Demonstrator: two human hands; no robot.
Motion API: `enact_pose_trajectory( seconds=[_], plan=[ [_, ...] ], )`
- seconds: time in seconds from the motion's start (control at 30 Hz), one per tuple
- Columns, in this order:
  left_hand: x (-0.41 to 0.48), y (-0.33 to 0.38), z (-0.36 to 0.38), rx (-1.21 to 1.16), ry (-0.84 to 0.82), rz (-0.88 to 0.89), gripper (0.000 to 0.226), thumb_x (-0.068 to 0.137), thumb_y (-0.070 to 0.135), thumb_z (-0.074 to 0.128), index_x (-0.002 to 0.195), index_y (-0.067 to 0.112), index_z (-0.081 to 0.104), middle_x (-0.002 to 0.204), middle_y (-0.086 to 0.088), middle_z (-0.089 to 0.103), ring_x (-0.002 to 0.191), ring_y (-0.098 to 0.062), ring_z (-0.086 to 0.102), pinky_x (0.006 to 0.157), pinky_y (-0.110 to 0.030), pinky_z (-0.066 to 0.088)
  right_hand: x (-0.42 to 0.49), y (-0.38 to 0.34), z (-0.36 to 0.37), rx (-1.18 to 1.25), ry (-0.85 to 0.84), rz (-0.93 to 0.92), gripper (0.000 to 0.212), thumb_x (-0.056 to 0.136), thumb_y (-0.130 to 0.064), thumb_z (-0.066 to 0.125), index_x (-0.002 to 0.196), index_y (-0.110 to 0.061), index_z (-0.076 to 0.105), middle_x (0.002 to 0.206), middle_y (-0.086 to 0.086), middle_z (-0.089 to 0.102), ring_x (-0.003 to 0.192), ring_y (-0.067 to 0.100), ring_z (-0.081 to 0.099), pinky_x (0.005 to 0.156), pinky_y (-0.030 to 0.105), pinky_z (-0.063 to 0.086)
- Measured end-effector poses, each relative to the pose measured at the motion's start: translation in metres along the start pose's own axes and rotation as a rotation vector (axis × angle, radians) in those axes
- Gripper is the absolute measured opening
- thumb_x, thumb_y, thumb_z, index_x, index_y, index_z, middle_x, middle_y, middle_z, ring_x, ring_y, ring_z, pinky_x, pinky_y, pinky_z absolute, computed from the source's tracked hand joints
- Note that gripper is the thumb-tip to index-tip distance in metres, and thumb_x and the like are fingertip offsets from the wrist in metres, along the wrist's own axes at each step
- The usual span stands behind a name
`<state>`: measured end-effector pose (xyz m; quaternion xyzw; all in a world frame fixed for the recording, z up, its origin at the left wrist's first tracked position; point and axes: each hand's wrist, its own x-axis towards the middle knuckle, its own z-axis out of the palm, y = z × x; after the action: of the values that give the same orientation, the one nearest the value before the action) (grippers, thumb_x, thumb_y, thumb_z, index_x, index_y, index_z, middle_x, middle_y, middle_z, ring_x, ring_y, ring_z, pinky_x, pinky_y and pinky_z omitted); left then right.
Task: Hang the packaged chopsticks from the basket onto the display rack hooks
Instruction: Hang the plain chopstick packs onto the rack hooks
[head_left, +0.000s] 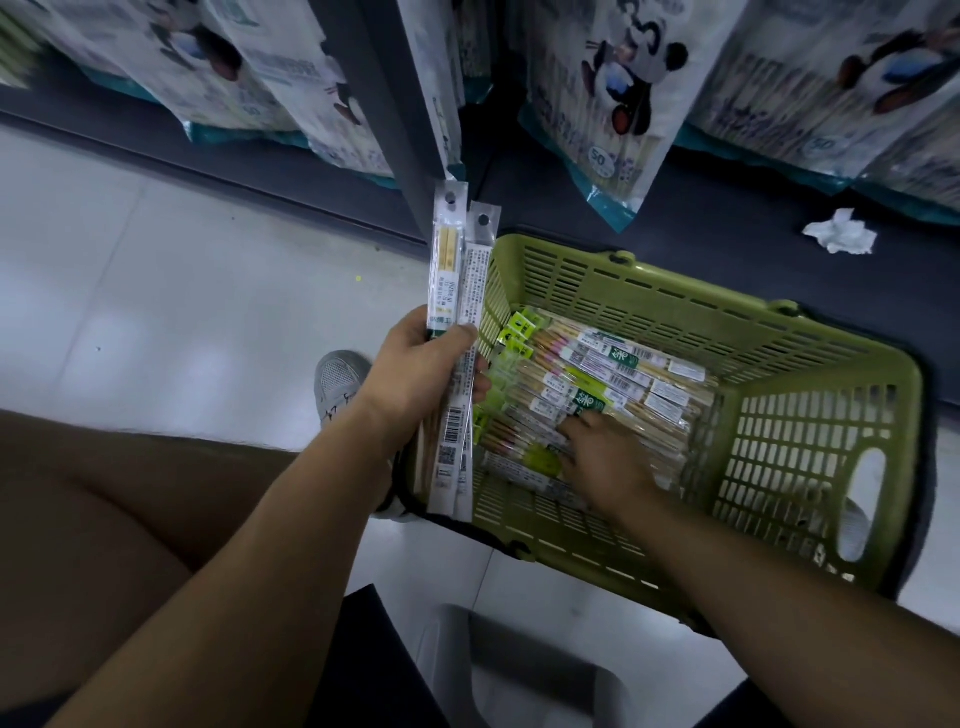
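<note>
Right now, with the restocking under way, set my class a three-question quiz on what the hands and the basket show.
1. True or false: the left hand holds chopstick packs.
2. The right hand is: A on a rack hook; B in the basket, on the loose packs; C flat on the floor.
3. Fill in: the basket's colour is ____.
Key: 1 true; 2 B; 3 green.

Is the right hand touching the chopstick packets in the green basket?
Touching. The head view shows the right hand inside the green slotted plastic basket, its fingers resting on the piled clear-wrapped chopstick packets.
</note>
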<state>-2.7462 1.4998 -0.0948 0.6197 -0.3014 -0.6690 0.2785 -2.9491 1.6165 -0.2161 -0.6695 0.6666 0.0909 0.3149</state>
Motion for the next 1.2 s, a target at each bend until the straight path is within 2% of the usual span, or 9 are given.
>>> enact_pose_trajectory(
  seconds=[0.17,0.37,0.57,0.7,0.8,0.87,0.93,1.0,1.2],
  plan=[
    [-0.001,-0.002,0.001,-0.005,-0.004,-0.022,0.04,0.086,0.027,0.068,0.12,0.008,0.062,0.076,-0.014,0.069,0.066,-0.03,0.068,0.065,-0.038,0.057,0.004,0.001,-0.003,0.027,-0.026,0.046,0.036,0.09,-0.019,0.07,0.125,-0.021,0.061,0.119,0.006,0.062,0.103,0.025,0.059,0.075,0.032,0.048],
    [0.003,-0.008,0.007,0.038,-0.036,-0.065,0.032,0.095,0.023,0.061,0.126,0.013,0.06,0.089,-0.013,0.076,0.076,-0.027,0.074,0.072,-0.042,0.058,0.011,0.001,-0.063,0.836,0.073,0.186,0.014,0.086,-0.017,0.081,0.09,-0.025,0.07,0.079,-0.009,0.069,0.073,0.011,0.065,0.06,0.018,0.046],
    [-0.001,-0.012,0.025,0.109,0.004,-0.049,0.033,0.097,0.021,0.062,0.129,0.017,0.065,0.111,-0.007,0.077,0.099,-0.024,0.075,0.08,-0.041,0.061,0.008,-0.053,-0.112,1.191,0.119,0.098,0.028,0.083,-0.019,0.084,0.104,-0.023,0.066,0.086,-0.005,0.076,0.077,0.008,0.071,0.068,0.028,0.055],
    [-0.008,-0.006,0.028,-0.124,-0.041,-0.088,0.028,0.104,0.017,0.054,0.129,0.008,0.063,0.116,-0.018,0.073,0.104,-0.03,0.073,0.079,-0.038,0.059,0.004,-0.076,-0.114,1.045,0.279,0.01,0.026,0.083,-0.024,0.084,0.099,-0.03,0.065,0.084,-0.007,0.069,0.072,0.009,0.066,0.064,0.033,0.056],
    [-0.011,-0.004,0.025,-0.06,-0.097,-0.023,0.024,0.102,0.014,0.062,0.125,0.005,0.063,0.112,-0.019,0.075,0.097,-0.029,0.075,0.077,-0.036,0.063,0.005,-0.073,-0.114,0.823,0.334,-0.066,0.026,0.08,-0.034,0.085,0.102,-0.036,0.071,0.088,-0.014,0.058,0.07,-0.001,0.053,0.06,0.02,0.041],
    [-0.011,-0.003,0.023,0.004,-0.085,-0.004,0.026,0.1,0.011,0.065,0.124,0.002,0.062,0.102,-0.017,0.075,0.087,-0.025,0.075,0.072,-0.033,0.061,0.009,-0.064,-0.113,0.924,0.25,-0.101,0.024,0.076,-0.035,0.087,0.096,-0.039,0.074,0.083,-0.007,0.059,0.068,0.003,0.051,0.061,0.026,0.043],
    [-0.008,0.0,0.019,0.059,-0.037,0.008,0.025,0.099,0.015,0.068,0.12,0.004,0.061,0.089,-0.011,0.072,0.074,-0.021,0.072,0.063,-0.03,0.058,0.014,-0.049,-0.109,1.083,0.191,-0.034,0.018,0.077,-0.034,0.086,0.09,-0.037,0.074,0.083,0.0,0.068,0.071,0.009,0.06,0.066,0.037,0.052],
    [-0.005,0.002,0.013,0.077,0.003,0.019,0.024,0.098,0.019,0.07,0.117,0.01,0.06,0.085,-0.008,0.071,0.072,-0.022,0.073,0.062,-0.031,0.058,0.02,-0.025,-0.096,0.99,0.207,0.095,0.015,0.083,-0.031,0.083,0.095,-0.032,0.073,0.091,-0.004,0.072,0.082,0.006,0.067,0.072,0.033,0.055],
    [-0.001,0.001,0.009,0.121,-0.003,0.052,0.027,0.098,0.022,0.071,0.119,0.014,0.058,0.089,-0.009,0.071,0.076,-0.02,0.075,0.067,-0.031,0.061,0.022,0.028,-0.038,0.291,-0.063,0.216,0.067,0.085,-0.048,0.078,0.14,-0.018,0.056,0.135,0.009,0.051,0.126,0.028,0.047,0.097,0.037,0.047]
  ],
)
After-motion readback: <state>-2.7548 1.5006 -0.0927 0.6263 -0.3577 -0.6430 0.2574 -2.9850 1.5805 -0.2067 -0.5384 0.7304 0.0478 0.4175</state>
